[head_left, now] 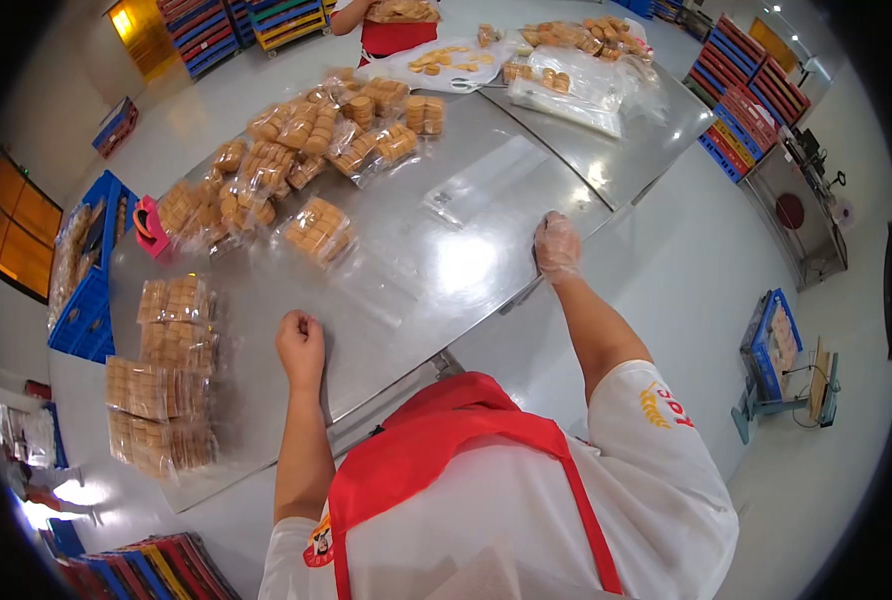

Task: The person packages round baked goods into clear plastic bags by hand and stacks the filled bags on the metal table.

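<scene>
My bare left hand (301, 342) rests closed on the steel table (416, 330), with nothing visible in it. Wearing a clear plastic glove, my right hand (558, 247) lies curled by the table's near edge, and no object shows in its fingers. Between and beyond the hands is a clear bag of round golden-brown biscuits (321, 232), its loose plastic end spread toward me. A flat clear plastic bag (506, 182) lies farther back, nearer my right hand. To the left of my left hand, packed biscuit bags (171, 375) stand in neat stacked rows.
A heap of filled biscuit bags (301, 130) covers the far left. Beside it stands a pink tape-dispenser-like object (150, 226). Loose biscuits lie on a white plastic sheet (396, 68), near a person in a red apron (398, 38). A blue crate (91, 310) stands past the left edge.
</scene>
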Motion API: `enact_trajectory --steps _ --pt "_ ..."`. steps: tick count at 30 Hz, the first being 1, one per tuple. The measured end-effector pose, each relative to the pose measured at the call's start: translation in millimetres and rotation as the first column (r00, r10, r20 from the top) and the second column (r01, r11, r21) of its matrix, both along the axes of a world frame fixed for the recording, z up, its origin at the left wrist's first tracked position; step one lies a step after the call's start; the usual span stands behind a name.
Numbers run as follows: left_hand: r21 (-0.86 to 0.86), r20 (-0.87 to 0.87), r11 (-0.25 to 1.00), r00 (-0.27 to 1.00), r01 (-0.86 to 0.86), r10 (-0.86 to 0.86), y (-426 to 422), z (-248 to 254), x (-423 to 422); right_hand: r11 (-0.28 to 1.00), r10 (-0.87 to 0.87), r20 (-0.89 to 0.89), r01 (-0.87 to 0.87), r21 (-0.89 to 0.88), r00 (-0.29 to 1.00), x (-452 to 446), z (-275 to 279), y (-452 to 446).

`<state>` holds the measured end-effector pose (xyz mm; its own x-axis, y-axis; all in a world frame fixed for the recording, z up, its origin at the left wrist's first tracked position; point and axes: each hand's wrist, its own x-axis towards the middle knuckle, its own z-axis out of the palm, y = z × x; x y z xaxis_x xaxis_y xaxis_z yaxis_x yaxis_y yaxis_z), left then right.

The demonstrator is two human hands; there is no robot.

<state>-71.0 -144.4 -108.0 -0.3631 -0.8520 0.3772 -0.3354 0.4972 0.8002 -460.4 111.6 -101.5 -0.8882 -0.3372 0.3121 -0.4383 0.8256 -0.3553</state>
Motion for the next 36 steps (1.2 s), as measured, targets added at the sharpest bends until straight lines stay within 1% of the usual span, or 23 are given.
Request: enact_trajectory --steps 4,6,9,12,22,27,30,32,33,36 --pt "0.043 0.017 0.999 1.0 0.015 -0.015 -3 -1 1 1.0 0.018 0.012 -0.018 0.012 1.0 1 3 2" --pt "0.065 0.007 0.998 1.0 0.005 -0.006 -2 -1 1 1.0 0.01 -0.012 -0.01 -0.014 1.0 2 2 2" --pt "0.051 -0.007 0.999 1.0 0.005 -0.005 -3 -2 -1 1.0 0.005 -0.028 -0.006 -0.026 1.0 1 2 1" --pt "0.08 -0.004 0.997 1.0 0.011 -0.011 -3 -2 0 1.0 0.0 -0.035 -0.001 -0.013 0.999 3 2 1" --pt "0.068 -0.003 0.998 1.0 -0.002 0.002 -1 0 -2 1.0 -0.016 -0.072 0.015 -0.013 0.997 3 1 1" --pt "0.078 0.009 0.997 1.0 -0.007 0.006 -2 1 -1 1.0 -0.029 -0.054 0.029 0.0 0.998 5 5 -1" --pt "0.021 0.02 1.0 1.0 -0.017 0.016 -2 1 -1 0.999 -0.037 -0.023 0.037 0.013 0.999 6 8 -1" --pt "0.03 0.021 0.999 1.0 -0.016 0.016 0 2 -2 0.999 -0.032 -0.005 0.033 0.002 0.999 6 8 -2" --pt "0.038 0.026 0.999 1.0 -0.014 0.013 3 6 -3 0.999 -0.031 0.002 0.031 -0.009 1.0 5 8 -3" --pt "0.084 0.119 0.995 0.992 -0.051 0.04 7 12 -6 1.0 -0.016 -0.004 0.016 -0.013 1.0 10 12 3"
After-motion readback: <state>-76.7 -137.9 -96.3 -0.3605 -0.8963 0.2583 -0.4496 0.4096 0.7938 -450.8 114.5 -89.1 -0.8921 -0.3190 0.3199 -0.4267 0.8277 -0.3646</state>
